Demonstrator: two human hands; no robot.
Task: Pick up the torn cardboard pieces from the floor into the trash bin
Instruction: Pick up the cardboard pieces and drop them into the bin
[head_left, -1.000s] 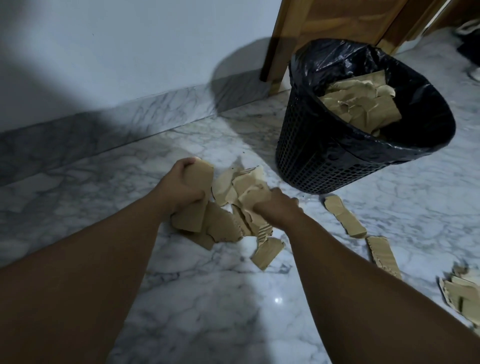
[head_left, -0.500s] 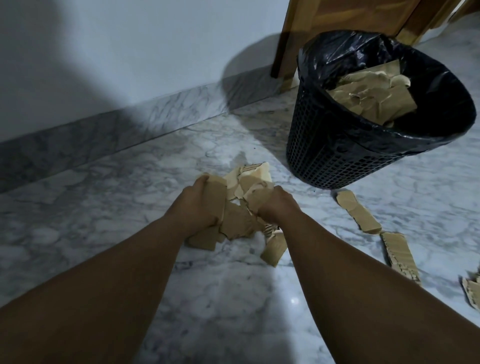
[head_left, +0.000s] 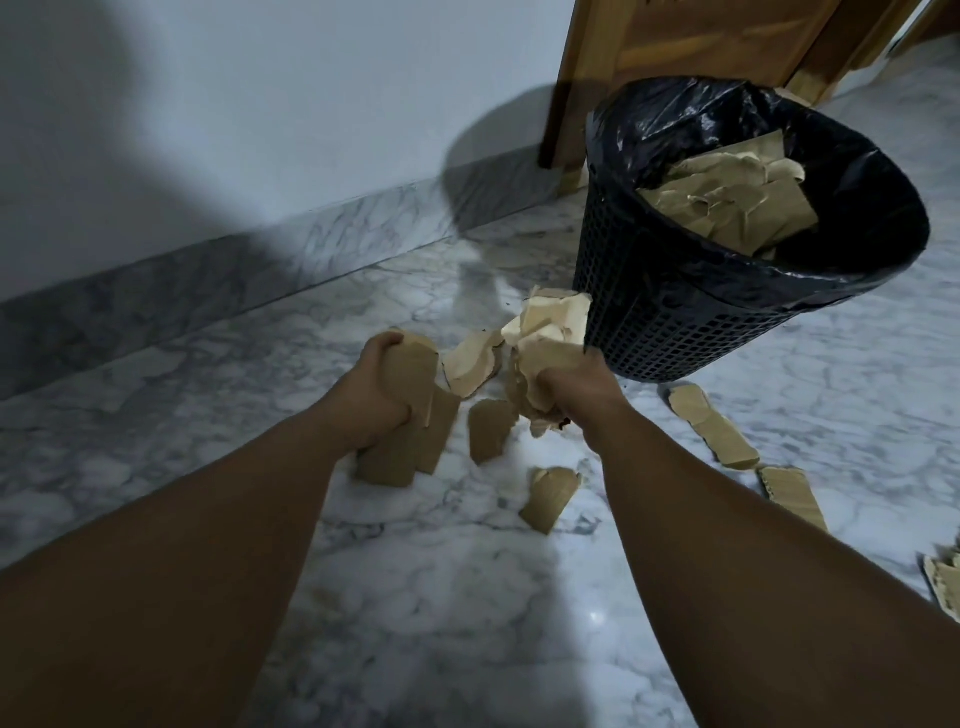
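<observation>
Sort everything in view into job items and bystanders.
Job: left hand gripping flat pieces; right hand gripping a crumpled bunch; loose floor pieces; trash bin.
Bystanders: wooden door frame; marble skirting; wall.

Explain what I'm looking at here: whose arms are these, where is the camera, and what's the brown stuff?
No machine here: a person wears a camera on the head, so it looks down at their own arms. The left hand grips flat cardboard pieces; the right hand grips a crumpled bunch. A loose piece lies on the marble floor between the arms, and long strips lie beside the black bin, which already holds cardboard scraps.
</observation>
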